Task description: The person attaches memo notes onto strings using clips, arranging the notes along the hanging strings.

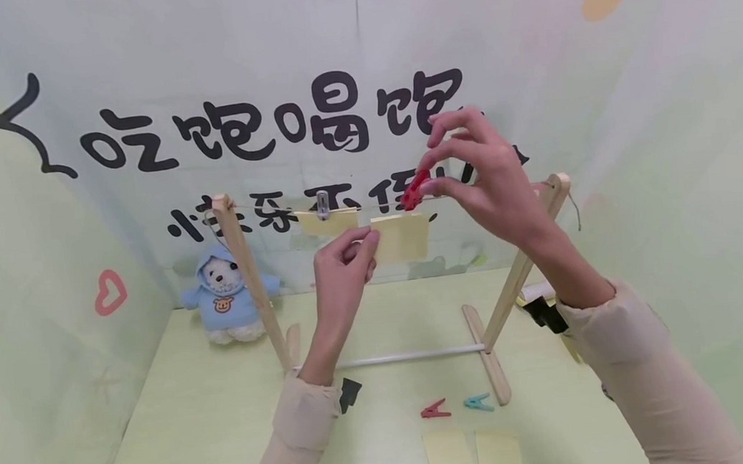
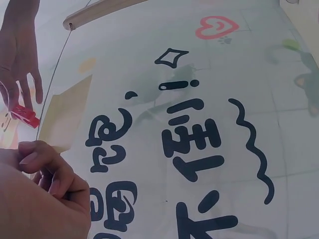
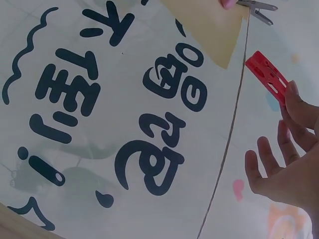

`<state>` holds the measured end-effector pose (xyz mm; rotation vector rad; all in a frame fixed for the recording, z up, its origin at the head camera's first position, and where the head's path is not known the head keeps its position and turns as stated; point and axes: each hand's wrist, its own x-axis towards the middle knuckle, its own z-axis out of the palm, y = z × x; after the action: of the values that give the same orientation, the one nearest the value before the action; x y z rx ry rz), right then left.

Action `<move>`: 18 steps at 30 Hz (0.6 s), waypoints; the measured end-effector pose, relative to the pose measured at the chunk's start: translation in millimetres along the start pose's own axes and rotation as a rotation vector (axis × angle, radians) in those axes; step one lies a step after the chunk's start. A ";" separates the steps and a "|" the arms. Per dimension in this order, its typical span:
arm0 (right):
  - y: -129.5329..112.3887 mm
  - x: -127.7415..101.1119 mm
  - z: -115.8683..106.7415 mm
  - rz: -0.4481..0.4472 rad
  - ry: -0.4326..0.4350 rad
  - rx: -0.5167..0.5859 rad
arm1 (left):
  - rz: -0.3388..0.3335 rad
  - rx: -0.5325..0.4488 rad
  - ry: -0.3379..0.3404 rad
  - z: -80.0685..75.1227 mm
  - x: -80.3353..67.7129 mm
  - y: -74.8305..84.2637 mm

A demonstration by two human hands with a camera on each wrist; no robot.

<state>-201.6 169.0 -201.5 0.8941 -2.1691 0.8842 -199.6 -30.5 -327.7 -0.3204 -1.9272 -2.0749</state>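
- The right hand is raised at the string of a small wooden rack, pinching a red peg between thumb and fingertips; the other fingers are spread above it.
- The red peg sits at the string, at the top right corner of a yellow paper. Whether its jaws already bite the paper cannot be told.
- In the right wrist view the red peg lies against the fingertips, just beside the string.
- The left hand pinches the left edge of the yellow paper between thumb and curled fingers, holding it up under the string.
- In the left wrist view the curled fingers close on the paper's lower corner, with the red peg near its far edge.
- A second yellow paper hangs to the left on the same string, fastened by a grey peg; the two papers are just beside each other.
- On the bench, near the rack's right foot, lie a red peg and a teal peg, side by side and apart.
- Two more yellow papers lie flat at the near edge of the bench.
- A plush bear in a blue hoodie sits at the back left, behind the rack's left post.
- The wall behind carries large black characters and a pink heart.
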 end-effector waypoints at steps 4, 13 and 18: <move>4.2 4.6 0.9 0.012 -0.001 -0.002 | -0.009 -0.046 0.012 0.4 2.7 2.1; 3.6 12.7 9.2 0.034 -0.051 0.032 | -0.007 -0.064 0.023 -0.1 5.2 6.7; 3.4 15.1 13.9 0.034 -0.091 0.012 | 0.001 -0.050 0.026 0.3 6.5 8.0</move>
<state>-216.9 155.0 -199.5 0.9228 -2.2652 0.8899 -202.7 -31.1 -317.9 -0.3039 -1.8624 -2.1188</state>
